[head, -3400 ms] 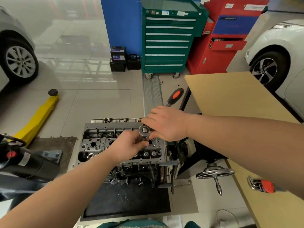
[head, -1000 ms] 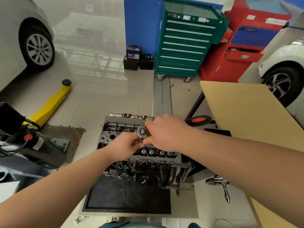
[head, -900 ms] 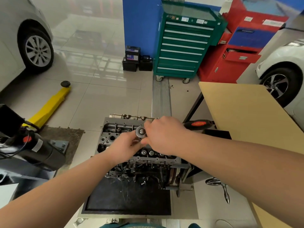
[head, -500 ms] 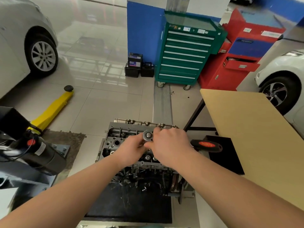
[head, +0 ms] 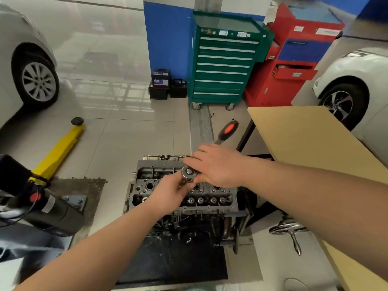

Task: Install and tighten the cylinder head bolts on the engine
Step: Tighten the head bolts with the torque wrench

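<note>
Centrally, over the cylinder head [head: 184, 194] of the engine [head: 189, 219] on its stand: right hand [head: 218, 166] clenched round the ratchet wrench [head: 190, 172] near its head, black-and-red handle angled up toward the tabletop [head: 310, 139]. Just below, left hand [head: 168, 192] pinching the socket under the ratchet head. Behind, green tool cabinet [head: 222, 59] beside red one [head: 294, 59].

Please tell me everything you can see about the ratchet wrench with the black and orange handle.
The ratchet wrench with the black and orange handle has a round, shiny metal head and a steel shank. Its handle points up and to the right, away from the person, over the tiled floor. The head sits above the grey metal cylinder head of the engine; whatever joins them is hidden. The right hand grips the shank beside the head, and the left hand holds just under the head.
</note>
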`<state>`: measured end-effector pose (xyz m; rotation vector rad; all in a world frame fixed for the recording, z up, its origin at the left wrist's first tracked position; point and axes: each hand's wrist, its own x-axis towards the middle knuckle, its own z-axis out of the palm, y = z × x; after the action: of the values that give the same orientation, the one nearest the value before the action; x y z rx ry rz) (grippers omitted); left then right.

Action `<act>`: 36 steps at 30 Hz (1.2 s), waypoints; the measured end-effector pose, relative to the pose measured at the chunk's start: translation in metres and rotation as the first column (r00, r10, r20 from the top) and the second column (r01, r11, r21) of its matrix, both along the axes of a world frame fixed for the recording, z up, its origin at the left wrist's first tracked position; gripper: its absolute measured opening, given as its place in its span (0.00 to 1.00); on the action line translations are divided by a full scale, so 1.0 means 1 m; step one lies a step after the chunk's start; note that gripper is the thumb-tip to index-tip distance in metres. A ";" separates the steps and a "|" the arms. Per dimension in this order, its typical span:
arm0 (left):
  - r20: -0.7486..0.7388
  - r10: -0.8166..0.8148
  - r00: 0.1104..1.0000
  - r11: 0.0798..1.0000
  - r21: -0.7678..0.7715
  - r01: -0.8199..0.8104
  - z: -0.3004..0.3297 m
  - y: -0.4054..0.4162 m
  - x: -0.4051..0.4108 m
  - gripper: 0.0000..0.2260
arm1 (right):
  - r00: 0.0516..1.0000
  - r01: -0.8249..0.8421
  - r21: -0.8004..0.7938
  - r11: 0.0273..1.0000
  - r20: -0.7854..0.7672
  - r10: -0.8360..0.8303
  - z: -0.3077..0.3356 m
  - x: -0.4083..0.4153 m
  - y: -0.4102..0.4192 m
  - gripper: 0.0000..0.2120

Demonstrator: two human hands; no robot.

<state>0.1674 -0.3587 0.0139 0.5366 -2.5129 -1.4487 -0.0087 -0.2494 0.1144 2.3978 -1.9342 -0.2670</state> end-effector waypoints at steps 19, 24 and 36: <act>0.046 -0.102 0.994 0.993 -0.055 0.104 -0.015 -0.001 0.001 0.03 | 0.940 0.269 0.022 0.963 0.213 -0.268 -0.009 0.010 0.016 0.31; 0.016 -0.103 0.995 0.993 -0.049 0.104 0.015 -0.022 0.002 0.02 | 0.929 0.245 -0.087 0.966 0.307 -0.208 0.021 0.005 -0.004 0.29; 0.098 -0.133 0.986 0.986 -0.092 0.142 0.019 -0.065 0.051 0.04 | 0.892 0.279 0.037 0.960 0.359 -0.273 0.012 0.049 -0.033 0.25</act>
<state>0.2181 -0.4236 0.0327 0.4296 -2.7261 -1.3646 0.0403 -0.2827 0.1265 2.2822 -2.4249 0.1998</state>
